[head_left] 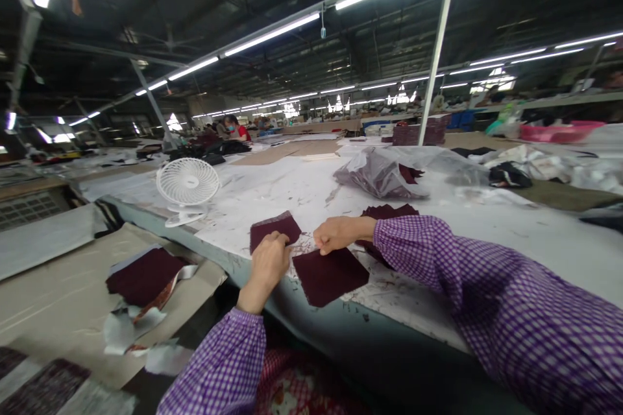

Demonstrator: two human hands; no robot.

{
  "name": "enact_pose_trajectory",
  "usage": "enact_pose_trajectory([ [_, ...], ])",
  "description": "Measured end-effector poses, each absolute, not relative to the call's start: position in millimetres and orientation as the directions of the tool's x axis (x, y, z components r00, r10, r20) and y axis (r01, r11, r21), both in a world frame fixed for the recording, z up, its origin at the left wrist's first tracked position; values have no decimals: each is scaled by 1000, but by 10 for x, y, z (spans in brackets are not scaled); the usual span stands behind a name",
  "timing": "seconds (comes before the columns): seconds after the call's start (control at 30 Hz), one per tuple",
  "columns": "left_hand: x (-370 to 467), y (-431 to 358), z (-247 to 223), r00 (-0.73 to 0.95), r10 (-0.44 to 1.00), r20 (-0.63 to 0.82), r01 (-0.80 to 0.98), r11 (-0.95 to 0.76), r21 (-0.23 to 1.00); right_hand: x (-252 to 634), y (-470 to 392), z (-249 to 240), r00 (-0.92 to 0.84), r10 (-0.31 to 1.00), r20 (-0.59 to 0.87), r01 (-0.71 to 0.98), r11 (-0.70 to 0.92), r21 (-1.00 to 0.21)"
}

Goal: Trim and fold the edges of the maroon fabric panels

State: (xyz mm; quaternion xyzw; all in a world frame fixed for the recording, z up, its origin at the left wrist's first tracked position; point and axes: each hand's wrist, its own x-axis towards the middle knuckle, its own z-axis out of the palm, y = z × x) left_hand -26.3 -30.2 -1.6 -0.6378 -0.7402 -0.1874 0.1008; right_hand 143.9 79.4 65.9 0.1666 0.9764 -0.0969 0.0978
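Note:
Near the table edge, my left hand has its fingertips bent over the lower right part of a dark maroon fabric piece; whether it grips the cloth is hard to see. My right hand is closed, thumb and fingers pressed together at the top edge of a second maroon piece. What lies in that pinch is too small to make out. More maroon fabric with jagged edges lies behind and partly under my right sleeve.
A white fan stands at the table's left edge. A clear plastic bag with maroon cloth lies behind my hands. Lower left, a beige surface holds maroon fabric and scraps. A person in red is far back.

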Motion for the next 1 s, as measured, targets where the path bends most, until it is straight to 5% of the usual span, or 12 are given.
enact_pose_trajectory([
  [0.17, -169, -262, 11, -102, 914, 392, 985, 148, -90, 1878, 957, 1013, -978, 169, -122, 207, 843, -496],
  [0.37, -295, -231, -3, -200, 889, 412, 980, 185, 75, 2788, 1308, 1287, -891, 423, -162, 417, 626, -659],
  [0.47, -335, -210, 9, -187, 902, 389, 982, 164, 91, 2988, 1482, 1095, -795, 567, -215, 576, 597, -558],
  [0.6, -286, -183, 17, -113, 903, 415, 989, 142, -39, 2962, 1564, 815, -635, 732, -246, 772, 608, -186],
  [0.67, -279, -170, 5, -121, 885, 450, 990, 141, -10, 2909, 1543, 772, -601, 768, -221, 791, 611, -29],
  [0.83, -463, -134, -60, -433, 805, 405, 837, 192, 513, 2771, 1404, 924, -584, 805, -99, 778, 591, 216],
  [1.0, -635, -115, -121, -518, 775, 362, 731, 180, 659, 2172, 1162, 1021, -878, 478, 36, 478, 870, 121],
])
